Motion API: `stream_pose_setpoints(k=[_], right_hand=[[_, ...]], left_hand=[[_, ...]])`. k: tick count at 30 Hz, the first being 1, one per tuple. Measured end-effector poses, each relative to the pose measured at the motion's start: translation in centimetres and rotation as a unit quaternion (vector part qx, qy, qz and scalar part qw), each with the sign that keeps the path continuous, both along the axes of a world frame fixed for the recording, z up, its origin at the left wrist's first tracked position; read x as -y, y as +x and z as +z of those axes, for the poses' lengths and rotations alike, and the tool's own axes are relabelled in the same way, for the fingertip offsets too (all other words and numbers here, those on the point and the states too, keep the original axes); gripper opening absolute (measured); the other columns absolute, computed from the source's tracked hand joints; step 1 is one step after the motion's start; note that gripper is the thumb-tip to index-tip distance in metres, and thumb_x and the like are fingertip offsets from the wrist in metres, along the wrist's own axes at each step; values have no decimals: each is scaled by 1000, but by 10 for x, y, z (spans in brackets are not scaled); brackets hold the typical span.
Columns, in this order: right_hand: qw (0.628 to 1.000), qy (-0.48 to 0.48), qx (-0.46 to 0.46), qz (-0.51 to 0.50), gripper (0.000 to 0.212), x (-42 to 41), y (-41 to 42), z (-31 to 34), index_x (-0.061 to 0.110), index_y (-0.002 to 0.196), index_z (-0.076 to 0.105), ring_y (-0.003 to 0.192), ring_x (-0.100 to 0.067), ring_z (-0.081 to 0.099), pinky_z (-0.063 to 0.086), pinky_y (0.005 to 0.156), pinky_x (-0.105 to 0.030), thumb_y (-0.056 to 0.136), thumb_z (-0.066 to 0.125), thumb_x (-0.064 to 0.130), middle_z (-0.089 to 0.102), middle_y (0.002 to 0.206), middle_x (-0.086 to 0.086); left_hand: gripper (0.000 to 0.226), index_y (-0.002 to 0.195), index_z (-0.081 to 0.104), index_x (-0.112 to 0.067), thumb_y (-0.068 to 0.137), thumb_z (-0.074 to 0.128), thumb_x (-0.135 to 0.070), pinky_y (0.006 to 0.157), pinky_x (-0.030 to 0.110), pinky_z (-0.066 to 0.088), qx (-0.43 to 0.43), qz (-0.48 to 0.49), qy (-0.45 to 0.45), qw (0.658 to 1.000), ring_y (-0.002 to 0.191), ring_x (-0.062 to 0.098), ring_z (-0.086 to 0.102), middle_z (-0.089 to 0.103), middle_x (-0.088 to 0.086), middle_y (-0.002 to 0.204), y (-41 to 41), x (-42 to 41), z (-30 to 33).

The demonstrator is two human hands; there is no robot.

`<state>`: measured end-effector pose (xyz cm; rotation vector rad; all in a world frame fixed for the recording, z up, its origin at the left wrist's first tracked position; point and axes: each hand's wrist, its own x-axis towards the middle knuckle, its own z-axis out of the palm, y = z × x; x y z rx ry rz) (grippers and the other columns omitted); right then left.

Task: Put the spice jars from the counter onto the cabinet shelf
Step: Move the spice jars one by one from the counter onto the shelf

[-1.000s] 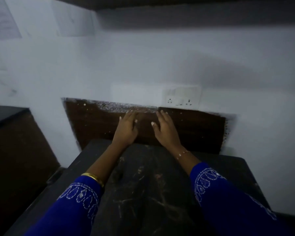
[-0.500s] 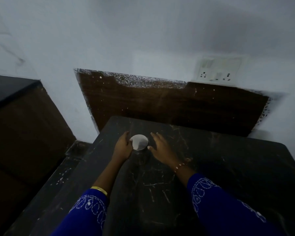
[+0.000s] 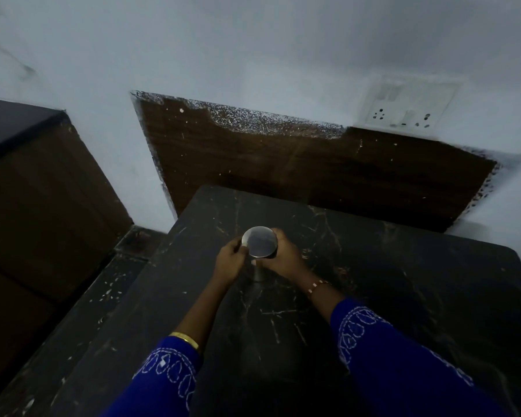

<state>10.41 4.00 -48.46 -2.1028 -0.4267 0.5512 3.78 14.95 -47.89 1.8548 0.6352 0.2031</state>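
You had both hands closed round one round steel jar with a flat shiny lid [image 3: 259, 241], standing on the scratched black stone counter [image 3: 373, 296]: left hand [image 3: 230, 261] at its 9 o'clock, right hand [image 3: 285, 256] at 3 o'clock, fingers curled on the wall. Risk, as I judged it: smooth metal under the fingers could slip on the lift. Counter hard, veined and glossy. Dark wood-grain panel [image 3: 313, 173] at 12 o'clock, paint-flecked. No shelf in view.
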Motion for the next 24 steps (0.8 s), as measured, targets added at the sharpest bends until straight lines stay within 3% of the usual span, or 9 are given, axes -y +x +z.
stream_pose_setpoints(k=[3, 6, 9, 12, 16, 20, 24], right_hand=[[997, 64, -24, -30, 81, 14, -3, 7, 15, 136, 40, 126, -22, 46, 44, 103, -40, 67, 81, 14, 49, 136, -5], [978, 166, -109, -65, 65, 37, -1, 22, 11, 131, 46, 114, -22, 56, 48, 98, -39, 73, 76, 14, 56, 129, -8], [953, 245, -164, -72, 44, 56, -2, 43, 14, 126, 49, 97, -18, 61, 52, 86, -37, 85, 63, 21, 60, 120, -9], [922, 326, -182, -105, 42, 72, -3, 61, 13, 127, 46, 104, -25, 61, 52, 88, -42, 90, 54, 30, 58, 121, -11], [914, 344, -120, -177, 45, 94, -7, 89, 10, 126, 45, 101, -25, 63, 54, 85, -45, 90, 53, 38, 61, 113, -9], [922, 291, 20, -256, 29, 124, -9, 115, 11, 109, 50, 74, -12, 58, 48, 61, -21, 94, 47, 36, 57, 86, 1], [929, 235, 113, -262, 28, 163, -5, 132, 8, 107, 58, 93, -29, 61, 45, 67, -23, 97, 42, 28, 60, 98, -10]], left_hand=[[28, 114, 62, -3, 95, 42, -8, 71, 12, 45, 27, 19, -24, 999, 93, 14, 56, 64, 9, 109, -9, 5, 5], [26, 111, 62, -3, 95, 41, -6, 83, 29, 49, 56, 61, -106, 991, 95, 21, 59, 65, 13, 108, -13, 8, 13], [27, 114, 59, 0, 95, 40, -3, 67, 20, 51, 76, 63, -146, 984, 79, 15, 59, 65, 9, 95, -13, 22, 32], [27, 115, 57, -5, 96, 40, -14, 60, 20, 54, 45, 12, -223, 974, 81, 17, 61, 62, 14, 105, -13, 47, 53], [34, 105, 61, -12, 98, 34, -31, 82, 36, 51, 23, -46, -372, 927, 92, 25, 63, 66, 14, 101, -11, 84, 77], [35, 107, 59, -11, 99, 31, -30, 61, 27, 56, 34, -94, -399, 911, 82, 18, 66, 67, 10, 95, -8, 125, 96], [29, 114, 57, -7, 95, 43, -24, 52, 19, 54, 94, -84, -355, 926, 78, 15, 67, 66, 9, 95, -6, 155, 109]])
